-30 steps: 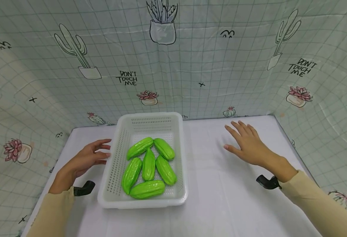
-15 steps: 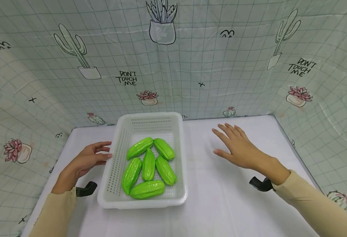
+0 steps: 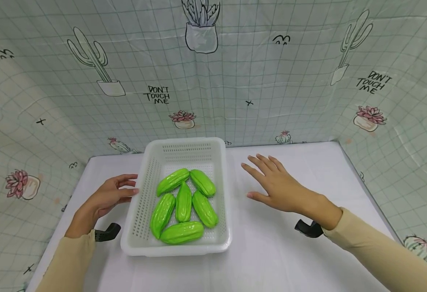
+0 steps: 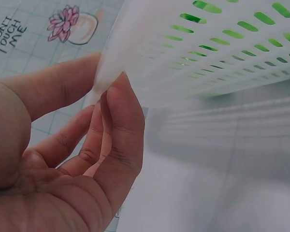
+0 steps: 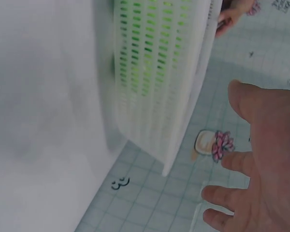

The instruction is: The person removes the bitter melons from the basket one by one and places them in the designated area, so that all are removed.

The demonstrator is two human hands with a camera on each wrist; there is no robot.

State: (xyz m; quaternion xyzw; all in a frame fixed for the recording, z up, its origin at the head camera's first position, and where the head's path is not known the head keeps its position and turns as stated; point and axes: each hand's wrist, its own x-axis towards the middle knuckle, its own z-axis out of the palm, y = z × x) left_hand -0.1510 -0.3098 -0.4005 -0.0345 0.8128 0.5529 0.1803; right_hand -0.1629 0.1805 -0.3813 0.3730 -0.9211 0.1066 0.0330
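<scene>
A white plastic basket (image 3: 137,248) with slotted sides stands on the table, left of centre in the head view. Several glossy green ridged gourds (image 3: 183,202) lie inside it. My left hand (image 3: 107,196) pinches the basket's left rim; the left wrist view has the thumb (image 4: 63,84) over the rim and the index finger (image 4: 123,121) under it. To the right of the basket, my right hand (image 3: 280,186) hovers over the table with its fingers spread, holding nothing. The right wrist view shows a gap between that hand and the basket's side wall (image 5: 150,58).
A white cloth covers the table (image 3: 261,259). Behind it and along both sides hangs a grid-patterned curtain (image 3: 228,81) with cactus drawings. Black wrist cameras are strapped to the left wrist (image 3: 107,232) and the right wrist (image 3: 309,228).
My right hand has moved left toward the basket, fingers still spread. My left hand has shifted slightly right and taken hold of the basket's rim. Basket and gourds have stayed put.
</scene>
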